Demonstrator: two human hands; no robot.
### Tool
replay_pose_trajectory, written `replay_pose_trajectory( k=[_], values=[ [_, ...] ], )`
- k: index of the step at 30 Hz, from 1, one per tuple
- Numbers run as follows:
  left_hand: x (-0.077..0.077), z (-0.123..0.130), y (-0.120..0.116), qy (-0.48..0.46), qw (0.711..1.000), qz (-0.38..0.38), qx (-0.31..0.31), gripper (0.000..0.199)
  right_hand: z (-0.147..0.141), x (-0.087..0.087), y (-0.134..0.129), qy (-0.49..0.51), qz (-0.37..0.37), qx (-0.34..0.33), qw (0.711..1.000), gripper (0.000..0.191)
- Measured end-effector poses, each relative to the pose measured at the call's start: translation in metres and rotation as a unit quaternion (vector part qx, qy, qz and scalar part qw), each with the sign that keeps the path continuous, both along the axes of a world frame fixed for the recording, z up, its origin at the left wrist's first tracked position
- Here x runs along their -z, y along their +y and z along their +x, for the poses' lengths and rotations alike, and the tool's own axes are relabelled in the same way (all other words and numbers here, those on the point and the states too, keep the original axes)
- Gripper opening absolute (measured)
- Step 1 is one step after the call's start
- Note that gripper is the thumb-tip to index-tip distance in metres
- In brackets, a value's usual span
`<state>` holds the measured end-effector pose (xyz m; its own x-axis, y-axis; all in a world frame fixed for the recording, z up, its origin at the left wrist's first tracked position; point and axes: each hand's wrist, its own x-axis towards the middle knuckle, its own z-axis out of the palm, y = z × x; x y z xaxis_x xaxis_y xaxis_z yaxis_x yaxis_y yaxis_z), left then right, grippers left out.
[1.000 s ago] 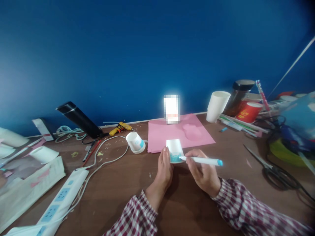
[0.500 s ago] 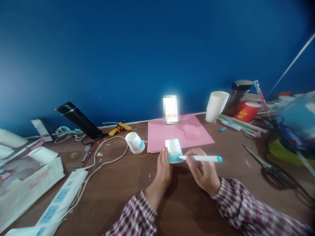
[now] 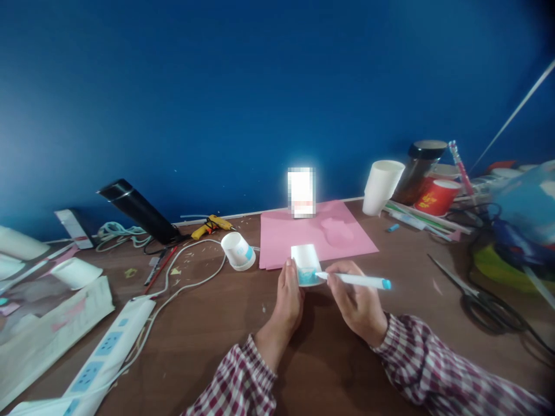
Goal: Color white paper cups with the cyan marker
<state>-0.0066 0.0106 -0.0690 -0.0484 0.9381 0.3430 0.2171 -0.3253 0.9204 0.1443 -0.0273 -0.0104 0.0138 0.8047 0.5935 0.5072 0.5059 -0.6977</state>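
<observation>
My left hand (image 3: 289, 297) is closed round the side of a white paper cup (image 3: 306, 257), whose lower part carries light blue colouring. In my right hand (image 3: 358, 303) is a white marker (image 3: 362, 281) with a light blue end. Its tip is at the right side of the blue area; whether it touches the cup I cannot tell. Just beyond the cup lie pink paper sheets (image 3: 290, 234). Left of my hands, a second white paper cup (image 3: 237, 252) with a blue patch stands upside down.
A yellow glue gun (image 3: 212, 227), a white power strip (image 3: 110, 352) and its cable lie to the left. Black-handled scissors (image 3: 481, 303) are on the right. Farther back stand stacked white cups (image 3: 381, 188), a red cup (image 3: 437, 197) and a lit, blurred screen (image 3: 302, 192).
The marker has tilted slightly, its tip a little higher and its rear end a little lower. The left hand and the cup have barely moved.
</observation>
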Motion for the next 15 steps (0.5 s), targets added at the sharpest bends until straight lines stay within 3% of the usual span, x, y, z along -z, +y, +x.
replay_pose_trajectory(
  k=[1,4,7,11,15],
  values=[
    [0.006,-0.004,0.001,0.125,0.989,0.083,-0.018,0.047,0.000,0.000,0.000,-0.013,0.005,-0.008,1.000,0.006],
    [0.022,-0.009,0.004,0.231,0.955,0.179,-0.044,0.051,0.000,-0.001,0.000,-0.035,0.025,-0.014,0.999,0.005],
    [0.029,-0.007,0.005,0.273,0.934,0.225,-0.059,0.056,0.000,-0.002,0.000,-0.028,0.025,0.017,0.999,0.006],
    [0.033,-0.007,0.006,0.275,0.928,0.245,-0.056,0.059,0.000,-0.003,0.000,-0.049,0.025,-0.024,0.998,0.005],
    [0.031,-0.012,0.007,0.230,0.958,0.171,-0.023,0.050,0.000,-0.005,0.001,-0.054,0.042,-0.012,0.998,0.006]
  ],
)
